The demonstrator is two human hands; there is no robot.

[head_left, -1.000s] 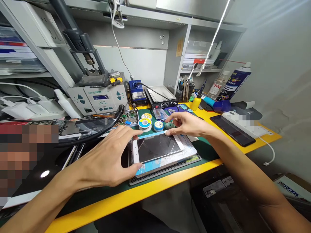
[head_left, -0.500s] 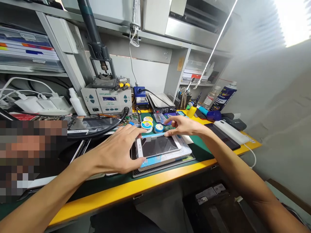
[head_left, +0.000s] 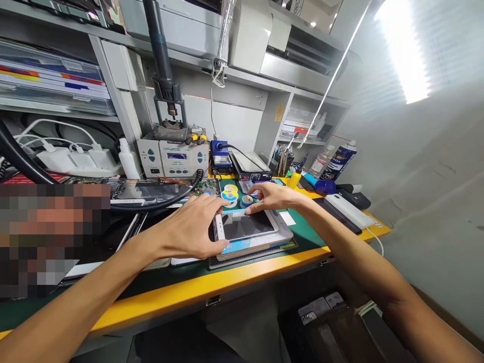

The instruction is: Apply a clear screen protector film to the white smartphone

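A white-framed smartphone with a dark screen lies face up on a pale, box-like block, which rests on a black perforated base. My left hand spans the phone's left end, thumb at the near corner and fingers at the far corner, gripping it. From the right, my right hand reaches over the far edge; its thumb touches the screen near that edge. The index finger is held apart from the thumb, with nothing visible between them. Just beyond sit solder or wire spools and a small round tin.
A soldering station with a hot-air gun stands at the back. A black hose curves across the left. To the right are a yellow bottle, a spray can and a white power bank-like device. A blurred person's part is at far left.
My right thumb has slid left along the phone's far edge. My left hand keeps its grip on the left end. The camera view has shifted slightly.
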